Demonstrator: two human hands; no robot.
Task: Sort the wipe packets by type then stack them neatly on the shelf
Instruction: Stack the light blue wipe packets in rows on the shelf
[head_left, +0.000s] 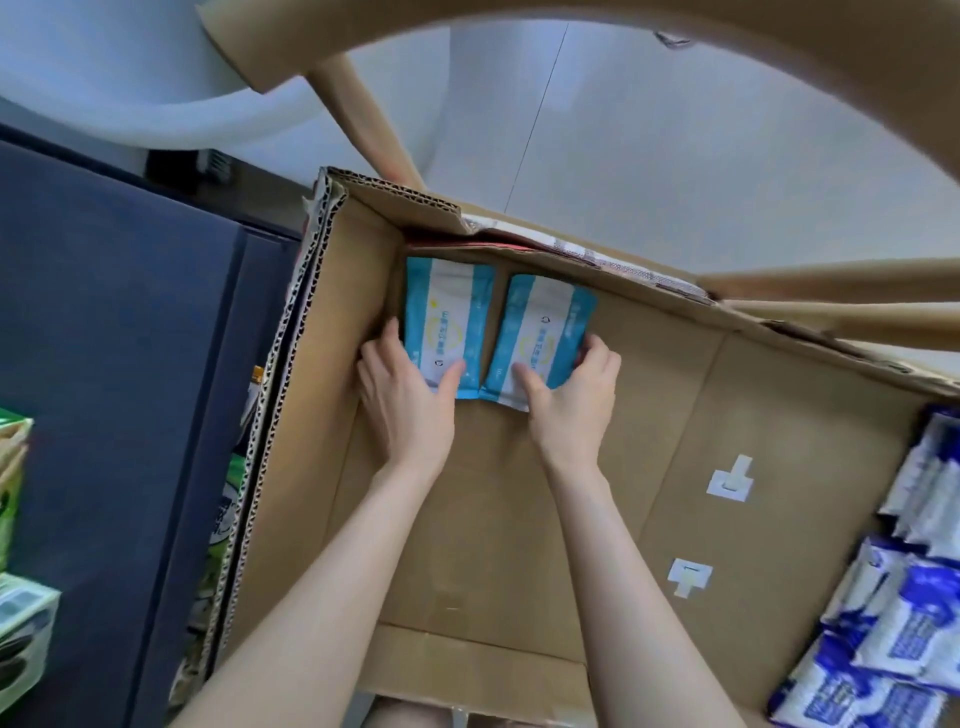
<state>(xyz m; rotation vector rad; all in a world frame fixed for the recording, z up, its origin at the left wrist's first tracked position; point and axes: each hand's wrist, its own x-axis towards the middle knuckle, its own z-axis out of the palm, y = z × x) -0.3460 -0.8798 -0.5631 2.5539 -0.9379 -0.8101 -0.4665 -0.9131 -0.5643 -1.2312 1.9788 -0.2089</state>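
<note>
Two light-blue and white wipe packets lie side by side in the far left corner of a big cardboard box (519, 519). My left hand (405, 384) grips the near end of the left packet (444, 317), thumb on top. The right packet (540, 332) is gripped by my right hand (576, 389), thumb on its face and fingers round its right edge. Several dark-blue and white wipe packets (893, 613) are heaped at the box's right side.
The box's corrugated left wall (275, 395) stands beside a dark blue panel (119, 364). Green cartons (10, 467) sit at the far left. Cardboard flaps (831, 301) rise at the back right. White tape pieces (730, 486) stick to the box floor.
</note>
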